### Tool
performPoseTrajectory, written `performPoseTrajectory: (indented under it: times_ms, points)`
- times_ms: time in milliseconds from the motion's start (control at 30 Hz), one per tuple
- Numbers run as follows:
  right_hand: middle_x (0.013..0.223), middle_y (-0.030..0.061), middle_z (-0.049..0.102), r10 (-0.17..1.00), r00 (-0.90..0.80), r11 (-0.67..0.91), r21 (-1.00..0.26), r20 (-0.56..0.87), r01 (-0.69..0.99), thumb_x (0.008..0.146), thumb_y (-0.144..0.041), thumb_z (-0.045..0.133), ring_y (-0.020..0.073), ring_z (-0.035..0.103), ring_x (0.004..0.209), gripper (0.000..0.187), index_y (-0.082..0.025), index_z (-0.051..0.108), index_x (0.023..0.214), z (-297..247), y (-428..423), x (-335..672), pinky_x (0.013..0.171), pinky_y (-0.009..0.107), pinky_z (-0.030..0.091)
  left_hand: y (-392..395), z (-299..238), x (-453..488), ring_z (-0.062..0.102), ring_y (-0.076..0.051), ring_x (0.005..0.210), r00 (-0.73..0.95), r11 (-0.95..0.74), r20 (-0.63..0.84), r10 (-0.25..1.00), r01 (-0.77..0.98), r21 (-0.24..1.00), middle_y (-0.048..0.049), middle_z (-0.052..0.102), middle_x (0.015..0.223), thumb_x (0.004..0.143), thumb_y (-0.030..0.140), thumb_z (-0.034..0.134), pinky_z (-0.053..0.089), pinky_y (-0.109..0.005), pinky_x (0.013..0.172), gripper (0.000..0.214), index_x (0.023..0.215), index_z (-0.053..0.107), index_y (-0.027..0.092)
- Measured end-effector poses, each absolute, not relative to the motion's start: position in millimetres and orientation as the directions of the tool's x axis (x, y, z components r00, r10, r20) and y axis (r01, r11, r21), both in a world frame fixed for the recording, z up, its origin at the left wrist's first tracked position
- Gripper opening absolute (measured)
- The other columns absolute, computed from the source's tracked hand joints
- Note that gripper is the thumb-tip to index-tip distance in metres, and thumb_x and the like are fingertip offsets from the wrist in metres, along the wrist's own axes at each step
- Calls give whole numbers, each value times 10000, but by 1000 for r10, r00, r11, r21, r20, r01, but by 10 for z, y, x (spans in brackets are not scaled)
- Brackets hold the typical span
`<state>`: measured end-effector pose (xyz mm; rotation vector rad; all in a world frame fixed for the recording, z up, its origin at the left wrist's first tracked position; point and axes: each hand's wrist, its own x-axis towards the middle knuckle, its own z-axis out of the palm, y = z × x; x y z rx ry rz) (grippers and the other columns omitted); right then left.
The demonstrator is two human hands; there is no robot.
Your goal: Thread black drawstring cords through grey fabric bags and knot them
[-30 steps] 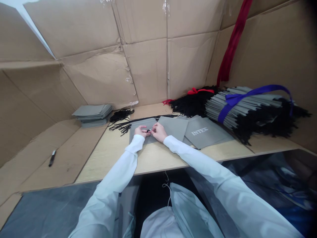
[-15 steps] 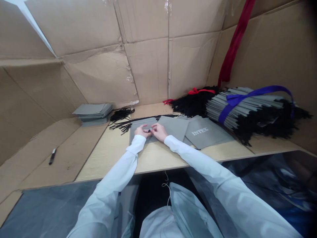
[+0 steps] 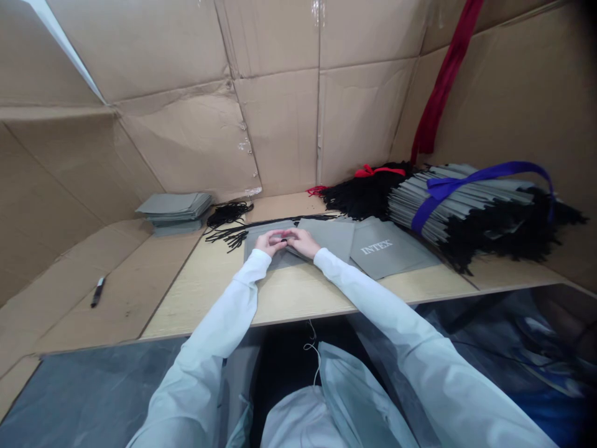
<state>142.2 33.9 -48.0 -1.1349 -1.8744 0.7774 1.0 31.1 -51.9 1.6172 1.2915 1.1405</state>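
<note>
Left hand (image 3: 269, 244) and right hand (image 3: 303, 242) are held curled, fingertips (image 3: 276, 236) almost meeting over a grey bag (image 3: 265, 235) on the table (image 3: 209, 311). A small black bit (image 3: 283, 239) is seen between them; grip cannot be told. Black cords (image 3: 224, 238) are laid left of the left hand, an INTEX-printed grey bag (image 3: 377, 255) right of the right hand.

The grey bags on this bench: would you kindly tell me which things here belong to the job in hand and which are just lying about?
In use: left hand, right hand, grey bag beneath them, black cords beside it.

Lying about: black marker pen, small grey stack, bundle tied with blue ribbon.
</note>
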Motion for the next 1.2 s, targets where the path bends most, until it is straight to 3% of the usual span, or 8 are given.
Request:
performPoseTrajectory:
  times_ms: [100,167,400,667,933,1200]
  points:
    - [882,23,618,857,-403,425,-882,320,202,631,-111,479,129,556,828,281,-146,596,884,-484,373,1455,784,262,409,338,-539,15,578,-165,693,92,-162,151,984,131,978,-48,620,669,455,273,694,428,-307,737,605,1002,501,102]
    - [861,23,626,846,-437,403,-904,306,146,623,-146,509,143,564,820,286,-143,599,894,-499,392,1472,776,280,421,344,-551,16,578,-161,667,84,-140,131,988,101,985,-36,611,641,444,262,701,430,-317,731,658,1039,471,100]
    - [720,49,642,902,-274,408,-868,335,284,575,-238,589,154,586,689,257,-127,631,803,-557,430,1498,692,278,454,301,-571,61,566,-122,606,74,-251,243,967,116,961,-4,577,620,516,227,656,447,-272,683,643,1104,417,124]
    - [673,36,629,895,-224,437,-854,385,280,563,-199,585,117,576,637,201,-122,614,746,-529,400,1426,643,235,458,246,-465,46,578,-141,593,-11,-217,221,975,150,965,-22,606,618,465,188,674,461,-285,670,636,1060,459,125]
    - [684,41,627,903,-174,429,-862,394,272,566,-245,592,115,580,631,246,-128,598,782,-557,404,1396,636,233,464,253,-473,66,577,-136,616,-45,-210,211,977,13,978,-17,600,626,560,169,523,486,-286,645,304,857,551,109]
    - [700,30,625,897,-117,443,-856,427,267,579,-212,575,99,577,636,213,-134,591,776,-532,348,1348,652,218,462,276,-521,51,582,-149,648,-76,-239,237,968,-8,971,-50,611,729,565,164,514,495,-301,661,229,776,579,105]
